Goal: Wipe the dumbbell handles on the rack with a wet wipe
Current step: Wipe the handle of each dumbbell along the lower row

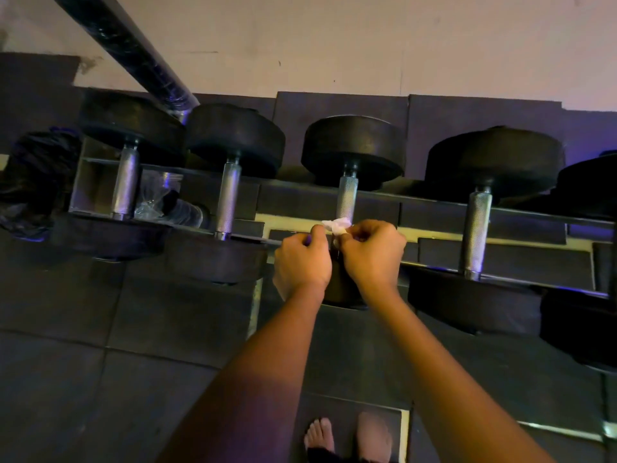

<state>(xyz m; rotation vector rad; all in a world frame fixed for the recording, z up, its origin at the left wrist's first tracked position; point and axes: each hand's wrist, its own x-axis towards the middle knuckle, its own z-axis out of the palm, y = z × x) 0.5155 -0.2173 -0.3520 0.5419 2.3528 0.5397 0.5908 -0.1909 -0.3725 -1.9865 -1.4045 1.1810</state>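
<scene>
Together both hands (337, 259) pinch the wet wipe (338, 225) above a dumbbell handle (347, 199).

Gym, free-weights corner: black round-head dumbbells (347, 182) with knurled steel handles (346, 202) lined up on a metal rack (434, 202), dark rubber floor tiles (133, 329), padded black bar (127, 45) leaning against a plain wall (367, 38).

Open gaps between handles (475, 228).
Dumbbell heads (354, 148) wall each handle's ends; rack rail (417, 198) crosses beneath; slanted bar (133, 51) upper left.
</scene>
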